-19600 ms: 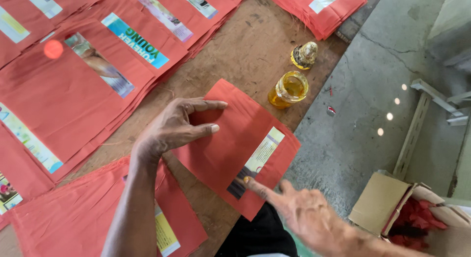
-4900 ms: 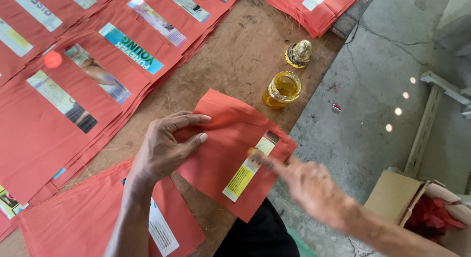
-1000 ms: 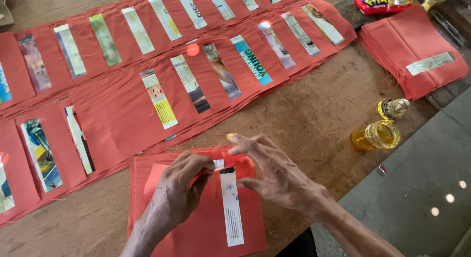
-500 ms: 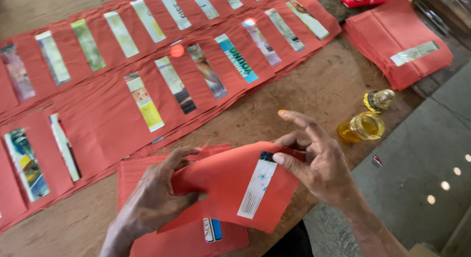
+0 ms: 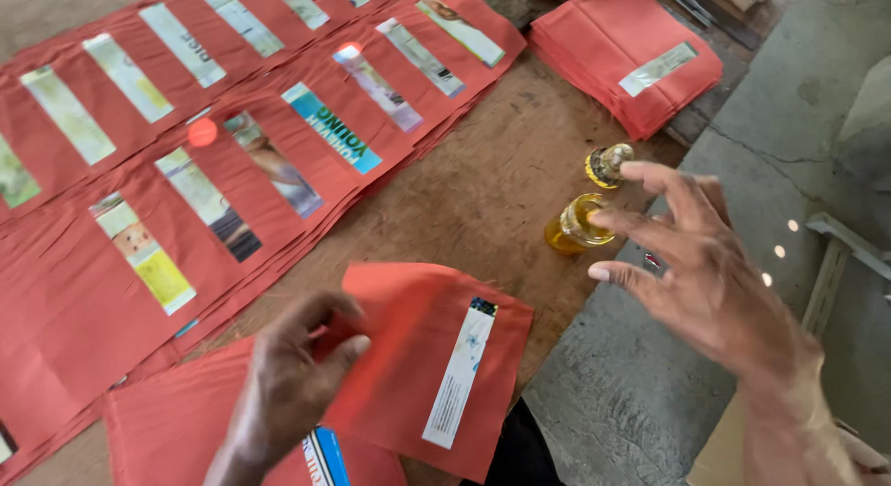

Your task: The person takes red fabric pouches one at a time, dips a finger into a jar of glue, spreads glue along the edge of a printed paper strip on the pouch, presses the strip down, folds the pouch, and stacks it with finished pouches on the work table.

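Small hand-craft workshop, paper-envelope making by the look of it. Rough brown wooden surface is carrying rows of red paper envelopes, overlapping, running from 9 to 12 o'clock, each with a strip of printed scrap paper pasted on. A neat stack of finished red envelopes is sitting at 1 o'clock. An open jar of yellow liquid and its lid are standing at the surface edge around 2 o'clock. Bare cracked concrete floor is showing at 3 o'clock.
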A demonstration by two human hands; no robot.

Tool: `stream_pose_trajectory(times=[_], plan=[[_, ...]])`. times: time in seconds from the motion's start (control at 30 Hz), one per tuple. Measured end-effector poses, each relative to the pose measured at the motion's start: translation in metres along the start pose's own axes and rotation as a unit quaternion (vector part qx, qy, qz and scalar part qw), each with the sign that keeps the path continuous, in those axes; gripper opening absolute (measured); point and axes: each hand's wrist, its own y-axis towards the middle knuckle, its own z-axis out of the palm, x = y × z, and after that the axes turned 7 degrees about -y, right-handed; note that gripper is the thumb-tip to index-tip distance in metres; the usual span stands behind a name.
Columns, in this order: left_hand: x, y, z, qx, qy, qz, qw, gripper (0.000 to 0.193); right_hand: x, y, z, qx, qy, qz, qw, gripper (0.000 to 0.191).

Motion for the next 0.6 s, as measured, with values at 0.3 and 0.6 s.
stream_pose_trajectory(times=[0.3,0.6], plan=[[-0.086,0.023,0.072,0.376,-0.139,0.235,0.885,0.025,-0.053,0.050,0.022,0.187,-0.101,-0.053,0.976,0.046],[-0.059,0.075,0.098,0.224,-0.002,0.026,0.974,0.041,-0.060,0.053,0.019,0.277,-0.097,-0.015,0.956,0.043]])
